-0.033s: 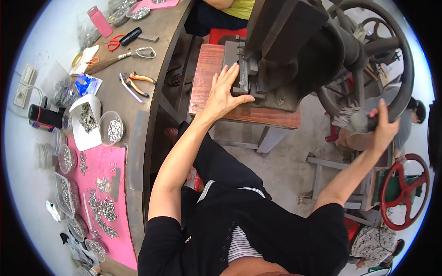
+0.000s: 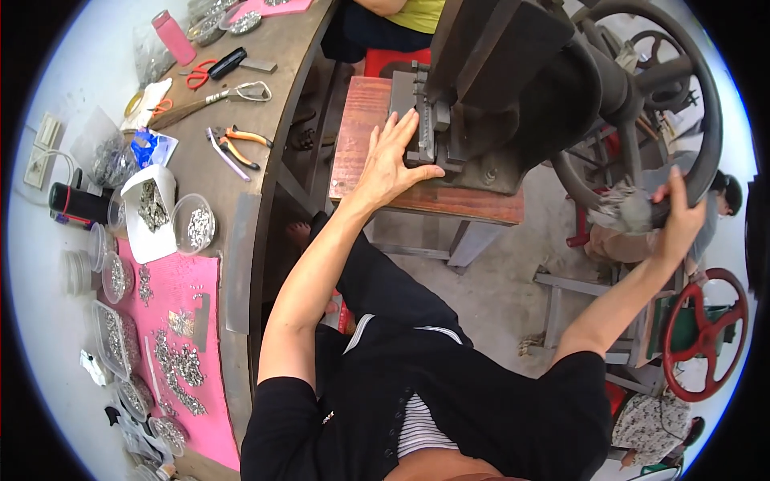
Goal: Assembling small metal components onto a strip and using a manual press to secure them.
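Note:
My left hand [image 2: 391, 159] lies with fingers stretched and thumb spread against the metal die block [image 2: 426, 132] at the foot of a dark hand press [image 2: 521, 88]. Its fingertips touch the block's near left side; whether a small part sits under them is hidden. Off to the right, my right hand [image 2: 682, 215] is wrapped round the lower rim of the press's big dark handwheel [image 2: 709, 96]. Beside that grip, a frayed pale rag [image 2: 624, 208] is bound on the rim. The press stands on a reddish wooden stand [image 2: 357, 120].
On the left bench [image 2: 281, 48] lie orange-handled pliers [image 2: 245, 138], red scissors [image 2: 200, 74] and a brush [image 2: 188, 108]. Tubs of small metal parts [image 2: 195, 224] line a pink mat [image 2: 204, 280]. Co-workers sit ahead and at right, near a red handwheel [image 2: 706, 333].
My right hand has shifted slightly right and up, turning the handwheel a little, and the rag moved with it. My left hand stays nearly still at the die block.

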`<action>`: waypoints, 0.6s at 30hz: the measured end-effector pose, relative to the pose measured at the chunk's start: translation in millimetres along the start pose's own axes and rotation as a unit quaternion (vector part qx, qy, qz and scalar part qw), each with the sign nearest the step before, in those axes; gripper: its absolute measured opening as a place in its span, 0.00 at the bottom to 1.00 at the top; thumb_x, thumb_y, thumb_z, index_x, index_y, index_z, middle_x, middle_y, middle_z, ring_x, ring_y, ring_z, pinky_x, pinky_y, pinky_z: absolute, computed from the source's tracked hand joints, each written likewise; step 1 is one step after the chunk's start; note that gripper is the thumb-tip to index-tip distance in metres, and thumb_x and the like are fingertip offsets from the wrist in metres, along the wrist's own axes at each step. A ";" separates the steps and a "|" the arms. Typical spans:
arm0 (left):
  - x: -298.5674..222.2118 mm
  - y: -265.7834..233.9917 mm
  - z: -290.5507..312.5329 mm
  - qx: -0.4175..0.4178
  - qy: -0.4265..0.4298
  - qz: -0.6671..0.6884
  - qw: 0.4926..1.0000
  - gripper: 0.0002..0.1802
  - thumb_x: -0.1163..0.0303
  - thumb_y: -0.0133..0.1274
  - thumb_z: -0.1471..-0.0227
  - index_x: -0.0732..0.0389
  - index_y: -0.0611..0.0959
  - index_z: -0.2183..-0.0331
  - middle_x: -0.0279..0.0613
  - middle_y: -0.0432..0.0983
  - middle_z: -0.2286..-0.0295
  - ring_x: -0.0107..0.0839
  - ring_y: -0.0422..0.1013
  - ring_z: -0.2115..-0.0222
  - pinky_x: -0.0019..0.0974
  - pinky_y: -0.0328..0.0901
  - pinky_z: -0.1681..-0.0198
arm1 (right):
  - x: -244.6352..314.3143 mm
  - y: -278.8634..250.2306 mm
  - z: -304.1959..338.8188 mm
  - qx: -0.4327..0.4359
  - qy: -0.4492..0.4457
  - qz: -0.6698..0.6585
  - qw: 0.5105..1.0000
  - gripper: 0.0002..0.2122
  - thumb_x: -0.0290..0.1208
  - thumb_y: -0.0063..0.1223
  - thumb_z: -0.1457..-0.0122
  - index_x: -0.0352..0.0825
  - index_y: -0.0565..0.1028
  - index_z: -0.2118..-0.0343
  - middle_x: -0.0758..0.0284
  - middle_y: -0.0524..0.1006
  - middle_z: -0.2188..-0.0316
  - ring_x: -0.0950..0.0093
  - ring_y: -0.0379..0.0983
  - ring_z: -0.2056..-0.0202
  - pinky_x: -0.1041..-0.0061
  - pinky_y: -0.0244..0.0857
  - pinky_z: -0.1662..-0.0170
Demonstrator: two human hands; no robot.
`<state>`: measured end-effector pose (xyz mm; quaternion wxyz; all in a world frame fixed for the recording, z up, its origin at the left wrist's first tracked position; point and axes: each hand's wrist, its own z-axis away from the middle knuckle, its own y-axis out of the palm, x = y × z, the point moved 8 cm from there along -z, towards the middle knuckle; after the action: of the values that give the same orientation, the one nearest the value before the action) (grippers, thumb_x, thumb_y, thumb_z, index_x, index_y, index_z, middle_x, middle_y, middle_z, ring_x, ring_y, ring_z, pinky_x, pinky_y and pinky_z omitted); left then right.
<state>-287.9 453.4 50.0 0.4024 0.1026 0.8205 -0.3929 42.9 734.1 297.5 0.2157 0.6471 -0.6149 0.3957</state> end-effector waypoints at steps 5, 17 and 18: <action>-3.7 8.1 -19.7 0.016 0.016 -0.054 0.998 0.62 0.39 0.69 0.60 0.65 0.63 0.34 0.49 0.55 0.32 0.51 0.42 0.29 0.63 0.34 0.30 | 21.3 9.9 -111.6 0.198 0.020 0.105 0.974 0.16 0.44 0.58 0.37 0.32 0.74 0.64 0.73 0.66 0.81 0.83 0.64 0.78 0.84 0.55 0.71; 2.7 7.4 -34.8 0.008 0.024 -0.053 0.998 0.62 0.40 0.70 0.62 0.67 0.64 0.35 0.52 0.58 0.34 0.56 0.45 0.31 0.66 0.35 0.31 | 5.7 7.1 -91.0 0.154 -0.010 0.010 0.988 0.12 0.37 0.52 0.34 0.31 0.73 0.65 0.69 0.68 0.81 0.79 0.67 0.79 0.80 0.64 0.71; 1.6 9.4 -36.5 0.006 0.028 -0.049 0.998 0.62 0.41 0.70 0.62 0.67 0.64 0.35 0.52 0.58 0.34 0.56 0.45 0.31 0.66 0.35 0.31 | 2.1 1.6 -45.4 0.069 -0.076 -0.027 0.994 0.11 0.34 0.53 0.35 0.29 0.72 0.62 0.67 0.69 0.81 0.78 0.68 0.80 0.78 0.66 0.72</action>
<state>-305.5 486.0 56.9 0.3586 0.0755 0.8333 -0.4140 30.1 767.3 325.8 0.1339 0.7051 -0.5832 0.3805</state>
